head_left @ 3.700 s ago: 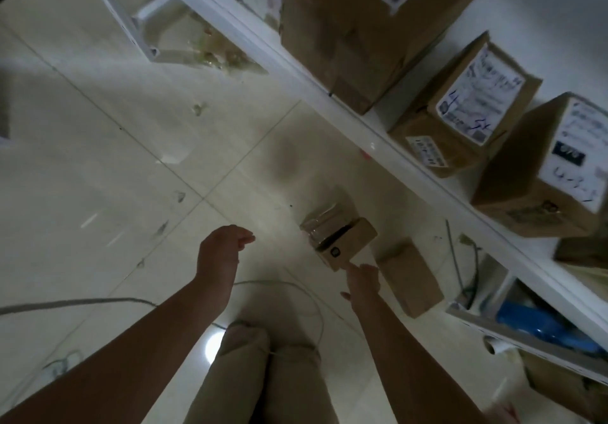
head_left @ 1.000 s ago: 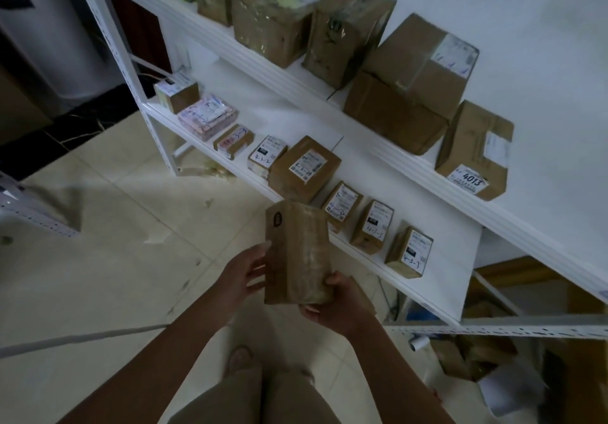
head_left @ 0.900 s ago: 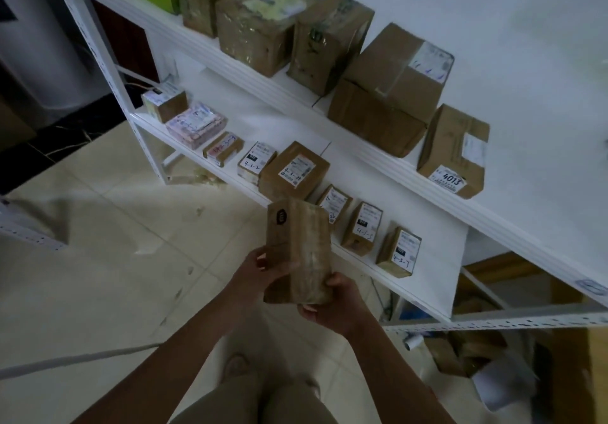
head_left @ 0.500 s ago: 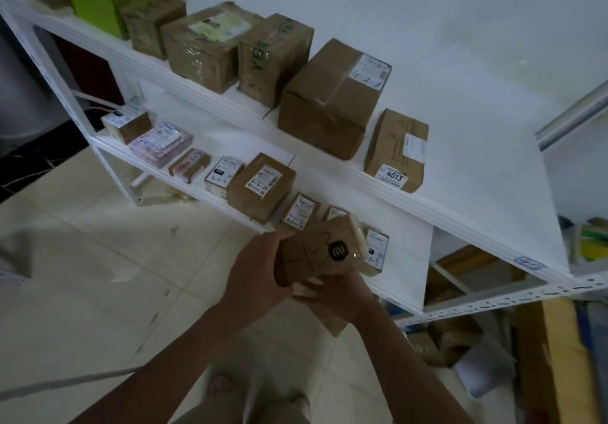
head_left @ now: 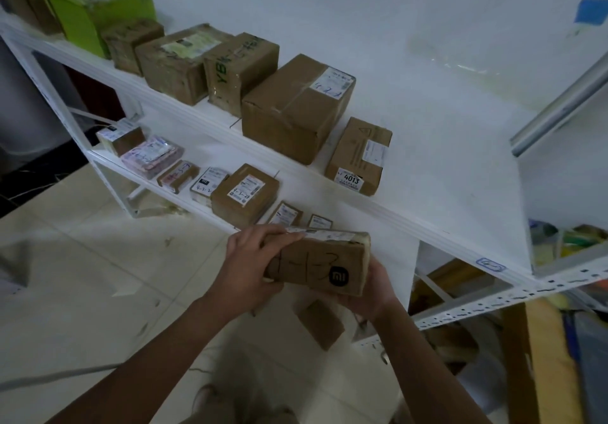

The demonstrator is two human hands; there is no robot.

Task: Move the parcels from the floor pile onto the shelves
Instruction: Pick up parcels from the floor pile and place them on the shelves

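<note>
Both arms reach forward, left grip (head_left: 250,265) and right grip (head_left: 371,288) clasped

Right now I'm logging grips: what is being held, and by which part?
A small brown parcel, held level between both hands: the left hand wraps its left end, fingers over the top edge; the right hand cups its lower right end.

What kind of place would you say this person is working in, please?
Probably a parcel pickup or sorting room. White metal shelving holds rows of labelled cardboard boxes, one marked 4013, and both hands hold a parcel with a handwritten code like those on the shelved labels.
</note>
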